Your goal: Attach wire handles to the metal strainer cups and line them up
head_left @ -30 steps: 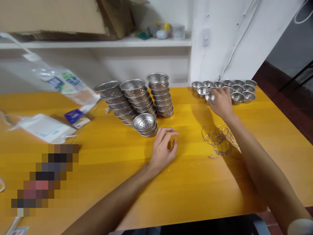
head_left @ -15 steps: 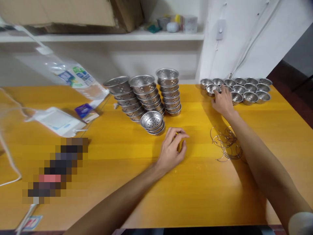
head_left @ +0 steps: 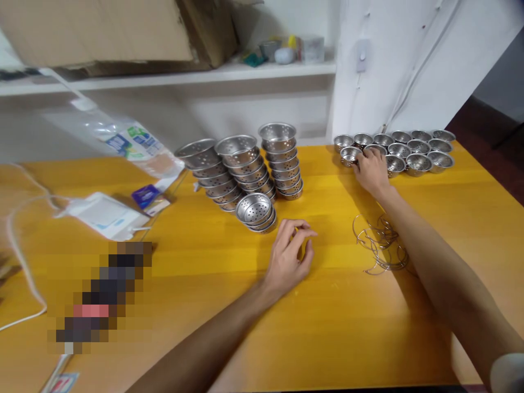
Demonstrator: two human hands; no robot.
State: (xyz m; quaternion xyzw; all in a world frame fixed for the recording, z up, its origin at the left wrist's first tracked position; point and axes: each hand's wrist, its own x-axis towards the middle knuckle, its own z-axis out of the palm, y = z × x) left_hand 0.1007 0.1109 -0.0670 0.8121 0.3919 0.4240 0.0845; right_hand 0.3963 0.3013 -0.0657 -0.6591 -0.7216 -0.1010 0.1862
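Note:
My right hand (head_left: 371, 170) reaches to the far right, its fingers bent and closed at the right rim of a small perforated metal cup (head_left: 350, 156), the front-left one of a group. The fingers partly hide a neighbouring cup (head_left: 375, 150). My left hand (head_left: 290, 251) rests on the table at the middle, fingers loosely curved, a gap between thumb and index finger, nothing held. Just beyond it is a short tilted stack of perforated cups (head_left: 254, 210). Thin curved metal wires (head_left: 380, 243) lie in a loose pile left of my right forearm.
Three taller stacks of cups, including the right one (head_left: 278, 158), stand at the back middle. More cups (head_left: 418, 164) sit in rows at the far right. A white device (head_left: 107, 214), cables, a plastic bottle (head_left: 141, 144) and a pixelated object (head_left: 106, 295) occupy the left side of the yellow table (head_left: 229, 349).
The camera view has shifted slightly. The cup by my right fingers sits a little further left and nearer. My left hand keeps its pose.

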